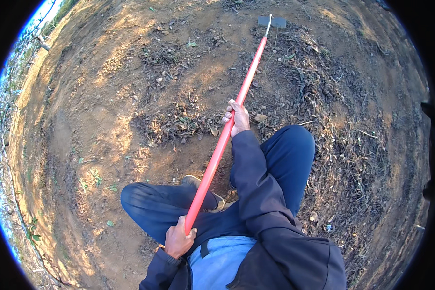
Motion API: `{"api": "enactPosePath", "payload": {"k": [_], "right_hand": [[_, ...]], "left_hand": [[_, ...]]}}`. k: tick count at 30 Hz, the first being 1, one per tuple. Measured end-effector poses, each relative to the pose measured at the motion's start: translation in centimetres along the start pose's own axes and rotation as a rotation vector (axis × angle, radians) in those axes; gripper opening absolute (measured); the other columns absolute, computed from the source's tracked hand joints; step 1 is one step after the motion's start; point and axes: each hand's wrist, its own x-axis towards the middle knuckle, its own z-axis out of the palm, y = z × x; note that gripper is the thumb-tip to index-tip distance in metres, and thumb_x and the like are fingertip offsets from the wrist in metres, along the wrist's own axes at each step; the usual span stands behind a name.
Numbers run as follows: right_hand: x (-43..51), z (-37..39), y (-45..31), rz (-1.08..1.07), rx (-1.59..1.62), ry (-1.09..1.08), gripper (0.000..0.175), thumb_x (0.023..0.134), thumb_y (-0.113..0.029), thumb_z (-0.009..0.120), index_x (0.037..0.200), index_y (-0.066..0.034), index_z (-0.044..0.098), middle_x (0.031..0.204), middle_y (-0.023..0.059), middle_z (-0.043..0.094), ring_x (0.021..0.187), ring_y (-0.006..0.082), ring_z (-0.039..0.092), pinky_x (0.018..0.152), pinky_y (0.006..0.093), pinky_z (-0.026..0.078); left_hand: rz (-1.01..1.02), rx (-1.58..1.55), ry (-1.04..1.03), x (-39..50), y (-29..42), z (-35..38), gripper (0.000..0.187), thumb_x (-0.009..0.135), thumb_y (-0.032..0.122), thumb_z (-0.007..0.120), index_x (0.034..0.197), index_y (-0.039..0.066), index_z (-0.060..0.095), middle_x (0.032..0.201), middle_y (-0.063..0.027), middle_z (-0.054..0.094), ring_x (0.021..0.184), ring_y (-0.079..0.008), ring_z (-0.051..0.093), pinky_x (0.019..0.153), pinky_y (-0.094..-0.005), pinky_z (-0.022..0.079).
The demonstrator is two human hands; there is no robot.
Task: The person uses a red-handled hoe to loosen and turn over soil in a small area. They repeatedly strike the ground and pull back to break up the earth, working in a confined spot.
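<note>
A long-handled hoe (223,139) with a red handle runs diagonally from my lap to the top of the view. My left hand (180,237) is closed around the handle's near end, by my left thigh. Farther up the handle, my right hand (237,117) grips it, with my right knee just behind. At the far end, a pale metal neck joins the flat grey hoe blade (277,22), which lies at the soil beside a strip of dry leaves (308,65).
Piles of dry leaves (166,125) lie on the brown soil (203,72) before my shoes (192,180). More leaf litter (351,174) spreads at the right. Thin branches (18,206) stand along the left rim.
</note>
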Motion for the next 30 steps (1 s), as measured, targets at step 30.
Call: {"api": "enactPosePath", "payload": {"k": [30], "right_hand": [[-1.8,6.8,12.3,0.331,-0.089,-0.046,0.013,0.092,-0.013,0.06,0.088,-0.0111,0.048,0.066,-0.001,0.047,0.047,0.0085,0.044,0.039,0.0257,0.039]], "left_hand": [[-0.221,0.255,0.263,-5.8,-4.7,-1.5,0.028,0.079,0.016,0.07,0.102,0.008,0.056,0.07,-0.0266,0.063,0.071,-0.0477,0.064,0.064,-0.0556,0.05]]}}
